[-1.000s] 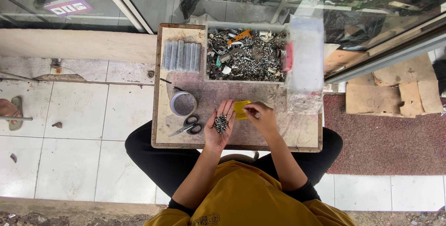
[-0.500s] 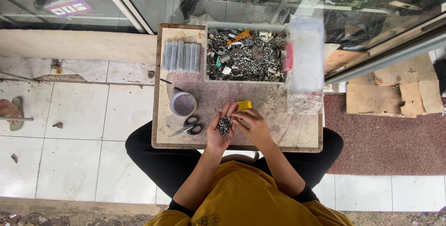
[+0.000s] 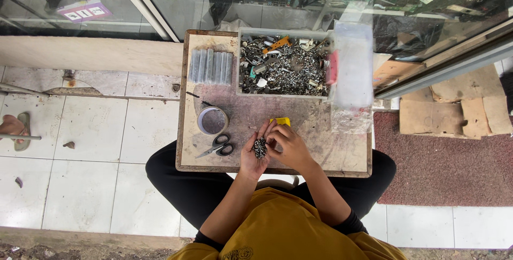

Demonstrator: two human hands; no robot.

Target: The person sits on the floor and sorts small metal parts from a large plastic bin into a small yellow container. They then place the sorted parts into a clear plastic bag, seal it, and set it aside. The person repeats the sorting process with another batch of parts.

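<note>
The left hand [image 3: 251, 156] lies palm up over the tabletop [image 3: 342, 142], fingers loosely cupped around a small heap of metal bits [image 3: 260, 147]. The right hand [image 3: 288, 145] picks into that heap, fingertips seemingly pinched, though too small to tell. Sorting looks under way; the next pick needs one bit singled out cleanly.

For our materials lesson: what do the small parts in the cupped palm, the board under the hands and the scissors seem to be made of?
Small parts in the left hand: probably metal, grey with glints.
Board: likely wood or plywood, a matt, stained, worn face.
Scissors: shiny metal blades, dark handles, perhaps plastic.
</note>
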